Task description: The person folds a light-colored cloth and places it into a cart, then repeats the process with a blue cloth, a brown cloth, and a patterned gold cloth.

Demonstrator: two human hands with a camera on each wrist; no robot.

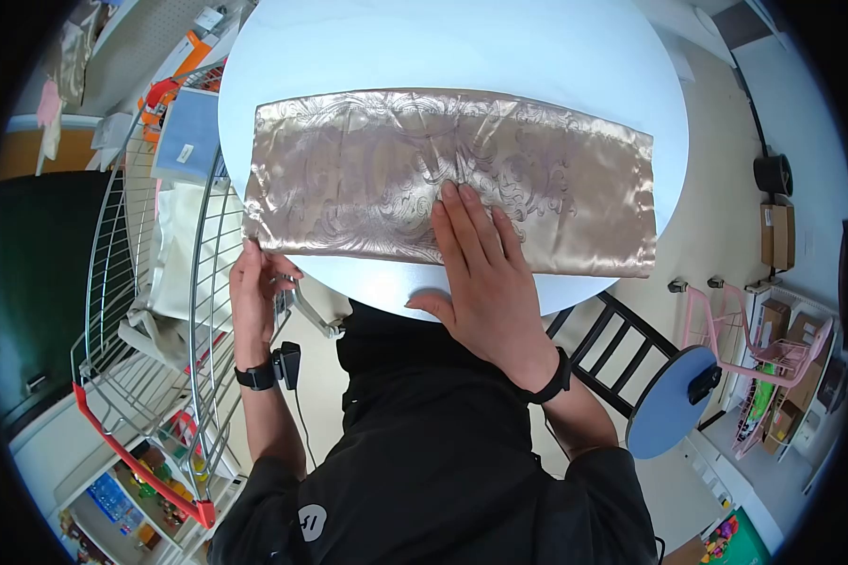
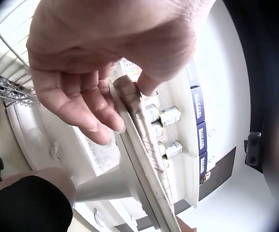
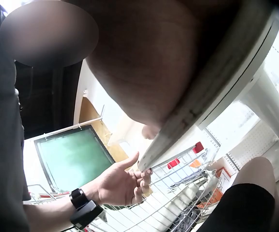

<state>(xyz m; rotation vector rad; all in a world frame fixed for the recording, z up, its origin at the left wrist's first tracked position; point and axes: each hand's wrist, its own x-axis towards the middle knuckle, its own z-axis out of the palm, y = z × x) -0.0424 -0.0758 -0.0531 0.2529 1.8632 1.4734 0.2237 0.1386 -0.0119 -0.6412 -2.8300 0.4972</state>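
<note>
A shiny beige satin cloth (image 1: pixel 367 179) with a scrolled pattern lies as a long folded rectangle on the round white table (image 1: pixel 443 47). My right hand (image 1: pixel 485 268) rests flat near the middle of its near edge, fingers straight and pointing away from me, thumb out to the side over the table rim. At the near left corner my left hand (image 1: pixel 252 287) holds the cloth at the table edge. In the left wrist view the thumb is against the folded end of the cloth (image 2: pixel 134 104), and the other fingers curl on the table's underside.
A wire shopping cart (image 1: pixel 198 282) with red handle parts stands close against the table's left side, white cloth inside. To the right are a stool with a round blue seat (image 1: pixel 669 405) and a pink toy cart (image 1: pixel 763 348). Cans (image 2: pixel 171 116) stand on shelves beyond.
</note>
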